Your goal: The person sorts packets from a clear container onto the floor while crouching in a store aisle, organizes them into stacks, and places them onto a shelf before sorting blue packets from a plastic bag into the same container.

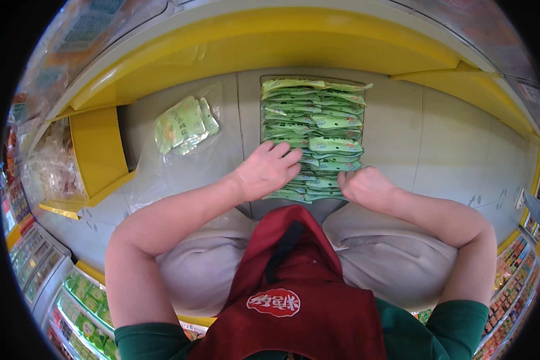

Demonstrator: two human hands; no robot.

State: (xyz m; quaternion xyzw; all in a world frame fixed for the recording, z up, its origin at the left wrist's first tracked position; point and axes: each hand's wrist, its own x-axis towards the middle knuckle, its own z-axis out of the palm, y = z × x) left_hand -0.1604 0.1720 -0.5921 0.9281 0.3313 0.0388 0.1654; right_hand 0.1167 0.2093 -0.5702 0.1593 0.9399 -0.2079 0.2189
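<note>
A clear rectangular bin (263,108) stands on the floor before me, filled with two columns of green snack packets (335,145) set on edge. My left hand (272,168) lies over the left column near its lower half, fingers spread and touching packets. At the lower right of the right column is my right hand (364,185), its fingers curled against the packet ends; whether it pinches one is hidden. To the left, a clear plastic bag (157,180) lies on the floor with several green packets (184,123) in it or on it.
Yellow shelf bases (234,40) curve around the far side. At left, a yellow bracket-shaped panel (99,153) stands beside crumpled clear plastic (51,166). Shelves of packaged goods line the lower left (87,315) and lower right (513,297). My knees flank the bin's near end.
</note>
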